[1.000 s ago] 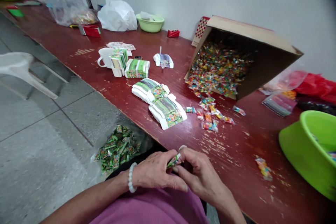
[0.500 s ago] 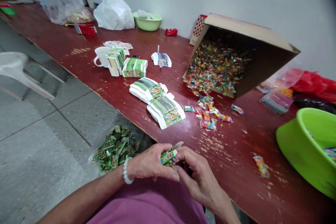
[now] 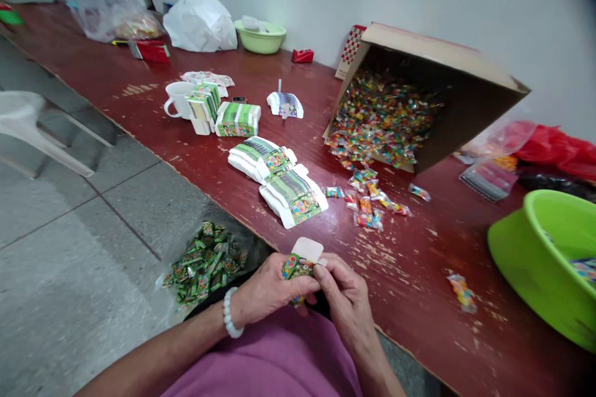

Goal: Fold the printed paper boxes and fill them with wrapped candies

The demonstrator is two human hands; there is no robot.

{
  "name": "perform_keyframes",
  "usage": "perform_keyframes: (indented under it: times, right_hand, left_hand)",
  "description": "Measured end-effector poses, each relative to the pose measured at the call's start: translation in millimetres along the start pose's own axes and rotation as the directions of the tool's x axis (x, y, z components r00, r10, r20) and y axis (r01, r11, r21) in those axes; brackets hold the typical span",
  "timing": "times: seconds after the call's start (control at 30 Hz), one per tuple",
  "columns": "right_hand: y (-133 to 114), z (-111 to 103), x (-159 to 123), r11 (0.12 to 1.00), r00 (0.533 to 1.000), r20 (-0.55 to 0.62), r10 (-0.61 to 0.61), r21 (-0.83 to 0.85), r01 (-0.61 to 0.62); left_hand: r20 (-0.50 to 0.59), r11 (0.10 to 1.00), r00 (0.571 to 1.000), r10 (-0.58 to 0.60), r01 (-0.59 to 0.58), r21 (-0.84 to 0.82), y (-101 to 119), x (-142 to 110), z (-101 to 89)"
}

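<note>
Between my hands is a small green candy box [image 3: 298, 268] with a white end flap standing up. My left hand [image 3: 274, 288] is closed around its left side, thumb across the front. The fingers of my right hand [image 3: 342, 285] pinch its right end by a small white tab. Whether candy is inside cannot be seen. On the table beyond lie fanned stacks of flat green cartons [image 3: 295, 195] and several wrapped candies [image 3: 365, 198]. A clear bag of filled-looking green boxes [image 3: 205, 267] sits below the table edge at my left.
A tipped cardboard box [image 3: 470, 99] spills wrapped candies onto the red table [image 3: 400, 273]. At the right stands a green basin [image 3: 516, 248]. Farther back are a white mug [image 3: 179, 99], a pale green bowl [image 3: 261, 40] and a white bag [image 3: 200, 22]. A white stool [image 3: 41, 118] stands left.
The box has been turned so its front faces me and the white flap stands up. My right fingers have shifted to pinch its right end.
</note>
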State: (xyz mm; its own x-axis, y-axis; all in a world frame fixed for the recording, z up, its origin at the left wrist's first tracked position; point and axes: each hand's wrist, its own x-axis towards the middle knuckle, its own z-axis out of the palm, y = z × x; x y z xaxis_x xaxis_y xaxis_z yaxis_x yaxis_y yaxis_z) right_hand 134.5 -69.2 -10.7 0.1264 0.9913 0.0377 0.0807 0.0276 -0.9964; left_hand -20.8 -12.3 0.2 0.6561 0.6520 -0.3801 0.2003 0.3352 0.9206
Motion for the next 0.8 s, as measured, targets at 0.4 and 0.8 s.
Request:
perform_keyframes:
  times: [0.4,0.8]
  right_hand:
    - [6.5,4.6,-1.2,0.98,0.974,-0.19,0.124,0.176,-0.091]
    - [12.9,8.9,-4.3,0.995,0.973,-0.229,0.019,0.099,0.003]
  left_hand:
    - [-0.251,0.972,0.949,0.191,-0.219,-0.087,0.3,-10.2,3.6]
    - [-0.257,0.986,0.952,0.165,-0.165,0.019,-7.3,-11.4,-1.6]
